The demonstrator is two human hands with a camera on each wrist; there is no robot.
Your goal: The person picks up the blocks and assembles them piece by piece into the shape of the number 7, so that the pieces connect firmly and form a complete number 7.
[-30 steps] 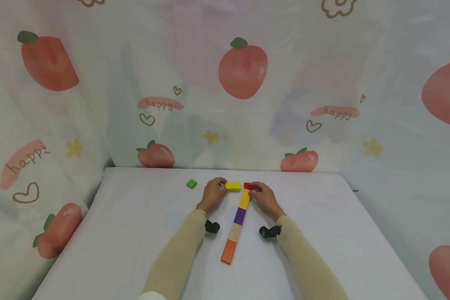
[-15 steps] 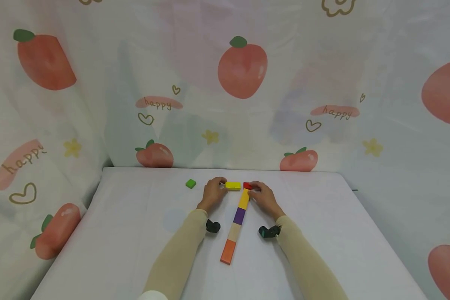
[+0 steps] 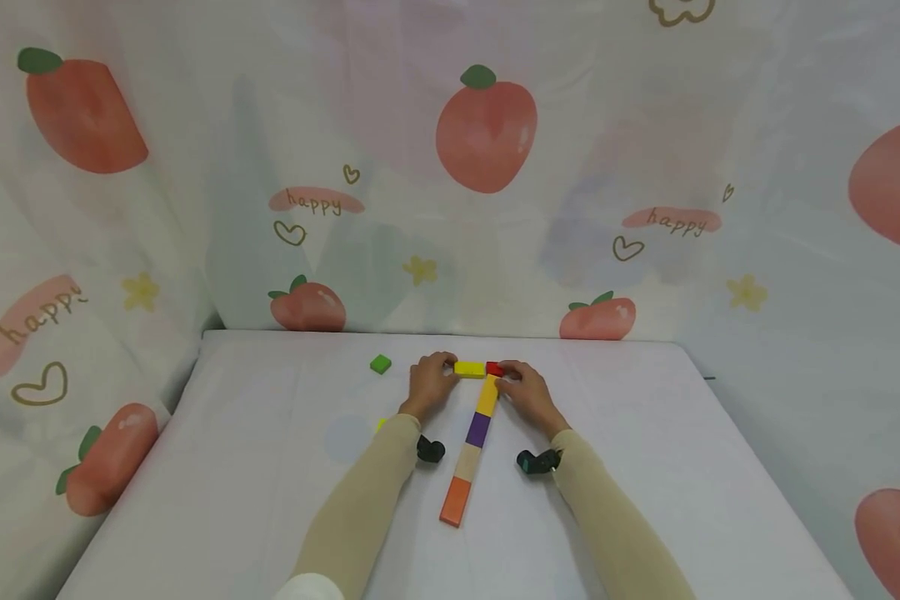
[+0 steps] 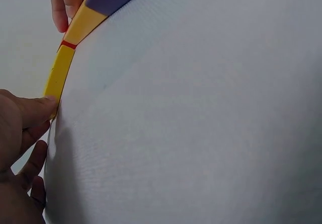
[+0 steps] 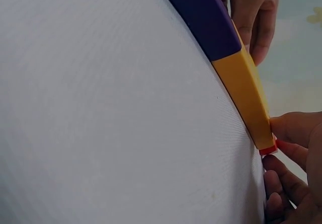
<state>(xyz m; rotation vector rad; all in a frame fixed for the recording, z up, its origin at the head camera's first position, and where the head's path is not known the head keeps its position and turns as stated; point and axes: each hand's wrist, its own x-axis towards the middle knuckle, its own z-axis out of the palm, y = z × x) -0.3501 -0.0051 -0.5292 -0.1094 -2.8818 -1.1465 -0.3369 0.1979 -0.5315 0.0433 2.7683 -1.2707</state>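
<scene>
My left hand [image 3: 430,388] pinches the left end of a bright yellow block [image 3: 469,370] between thumb and fingers. The block's right end meets a small red block [image 3: 493,367]. At the red block's right side, my right hand [image 3: 531,400] holds it by the fingers, the thumb beside the amber block [image 3: 487,395]. From there a slanting row runs toward me: amber, then a purple block [image 3: 477,430], a beige block [image 3: 467,462] and an orange block [image 3: 455,502]. In the right wrist view the red block [image 5: 268,149] shows only as a thin edge beyond the amber one.
A green block [image 3: 380,364] lies alone, left of my left hand. Part of a yellow piece [image 3: 381,425] peeks out beside the left sleeve. The white table [image 3: 607,533] ends at a patterned cloth backdrop [image 3: 487,250].
My left hand has moved slightly right with the yellow block, and its gap to the red block has closed. A yellow piece has come into view beside the left sleeve. My right hand stays put.
</scene>
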